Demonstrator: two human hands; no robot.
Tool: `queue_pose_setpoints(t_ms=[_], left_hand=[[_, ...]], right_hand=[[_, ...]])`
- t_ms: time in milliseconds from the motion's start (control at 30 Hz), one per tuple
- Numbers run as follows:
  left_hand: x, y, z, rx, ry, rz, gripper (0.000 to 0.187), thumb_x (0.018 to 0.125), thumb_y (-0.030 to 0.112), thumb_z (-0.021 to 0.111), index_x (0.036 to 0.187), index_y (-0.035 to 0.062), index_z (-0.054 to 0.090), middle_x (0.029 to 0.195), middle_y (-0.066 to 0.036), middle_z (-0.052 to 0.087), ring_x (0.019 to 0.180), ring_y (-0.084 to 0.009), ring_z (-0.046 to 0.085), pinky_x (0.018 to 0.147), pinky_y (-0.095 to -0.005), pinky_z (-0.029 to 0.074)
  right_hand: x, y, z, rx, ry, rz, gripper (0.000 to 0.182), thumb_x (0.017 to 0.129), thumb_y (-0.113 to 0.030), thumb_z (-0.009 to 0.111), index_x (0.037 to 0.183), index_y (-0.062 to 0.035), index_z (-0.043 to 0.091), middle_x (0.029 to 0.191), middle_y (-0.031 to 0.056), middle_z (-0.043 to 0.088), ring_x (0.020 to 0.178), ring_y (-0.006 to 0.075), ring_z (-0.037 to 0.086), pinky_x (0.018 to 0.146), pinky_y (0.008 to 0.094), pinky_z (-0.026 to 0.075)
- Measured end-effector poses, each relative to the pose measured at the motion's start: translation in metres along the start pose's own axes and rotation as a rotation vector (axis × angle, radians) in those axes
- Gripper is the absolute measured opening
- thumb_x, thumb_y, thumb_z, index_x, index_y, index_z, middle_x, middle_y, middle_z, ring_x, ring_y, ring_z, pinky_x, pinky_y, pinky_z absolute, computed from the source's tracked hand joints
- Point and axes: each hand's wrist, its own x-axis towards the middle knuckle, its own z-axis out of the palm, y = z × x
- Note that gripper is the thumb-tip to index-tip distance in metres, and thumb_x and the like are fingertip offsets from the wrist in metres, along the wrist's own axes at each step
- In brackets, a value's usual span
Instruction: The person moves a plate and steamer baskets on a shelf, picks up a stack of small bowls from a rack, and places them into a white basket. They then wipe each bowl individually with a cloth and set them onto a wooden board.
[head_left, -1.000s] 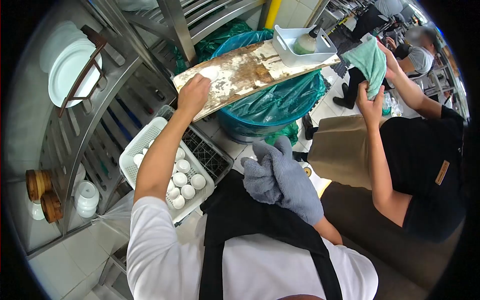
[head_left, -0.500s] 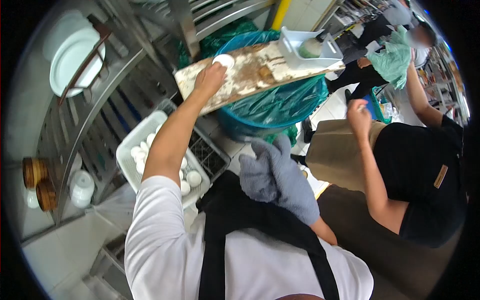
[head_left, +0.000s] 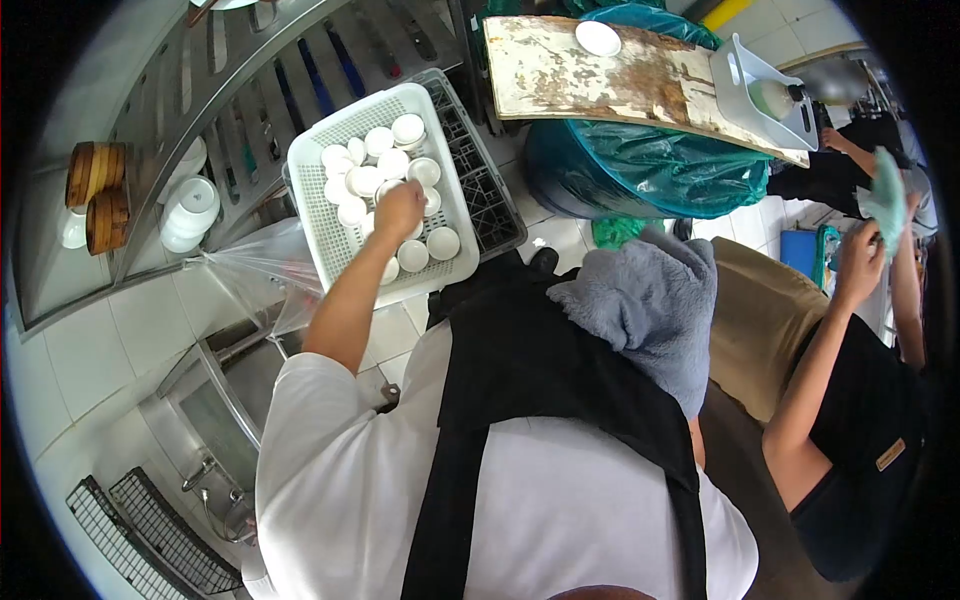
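Your left hand [head_left: 402, 207], fingers curled, is at eleven o'clock over small round white cups [head_left: 443, 242] in a white perforated plastic basket [head_left: 312, 205]; whether it grips one cannot be told. At three o'clock, grey plush cloth [head_left: 650, 310] covers your right hand, hiding its grip.

The small cups [head_left: 423, 172] at upper centre-left look like smooth, glossy white ceramic, and their basket [head_left: 452, 180] is perforated white plastic. The grey towel [head_left: 650, 300] right of centre is fluffy, matt cloth. At upper right, the wooden board [head_left: 640, 75] is rough, its pale coating flaking, above a shiny, wrinkled green plastic bag [head_left: 690, 165]. At left, 2 steamers [head_left: 95, 175] look wooden; the shelf rail [head_left: 235, 75] is smooth, softly shining metal.
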Motion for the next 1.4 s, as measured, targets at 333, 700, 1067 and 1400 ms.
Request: queue_pose_setpoints(t_ms=[333,700,1067,1400], left_hand=[[0.03,-0.002,0.085,0.23,0.051,0.005,0.016,0.079,0.015,0.064,0.087,0.0024,0.067,0.097,-0.019,0.067,0.088,-0.0353,0.066,0.078,-0.0461,0.053],[-0.055,0.083,-0.033,-1.114,0.155,0.043,0.013,0.092,0.013,0.061,0.09,0.0006,0.061,0.074,0.001,0.057,0.066,-0.0068,0.05,0.061,-0.0243,0.042],[-0.094,0.214,-0.122,-1.106,-0.002,0.432,0.026,0.094,0.01,0.059,0.115,-0.0047,0.059,0.096,-0.011,0.066,0.083,-0.0128,0.06,0.075,-0.0252,0.048],[-0.064,0.227,-0.086,-1.161,0.323,0.688,0.055,0.102,0.022,0.043,0.145,-0.0086,0.026,0.153,-0.024,0.026,0.139,-0.0299,0.031,0.113,-0.0391,0.025]], right_hand=[[0.027,-0.013,-0.001,-0.446,-0.146,-0.229,0.037,0.081,-0.005,0.062,0.116,0.0005,0.053,0.107,0.0129,0.051,0.113,0.0277,0.05,0.081,0.0389,0.05],[0.05,-0.052,0.011,-1.287,-0.361,-0.063,0.037,0.079,-0.006,0.059,0.115,-0.0026,0.056,0.107,0.0128,0.055,0.098,0.0248,0.052,0.079,0.0435,0.049],[0.083,-0.004,0.051,-0.139,0.381,-0.079,0.021,0.083,-0.027,0.056,0.093,-0.0098,0.062,0.079,0.0209,0.06,0.078,0.0331,0.062,0.07,0.0454,0.04],[0.092,0.001,0.039,-0.557,0.176,-0.107,0.045,0.067,-0.013,0.064,0.107,0.0063,0.055,0.107,0.0238,0.051,0.096,0.0396,0.048,0.082,0.0498,0.034]])
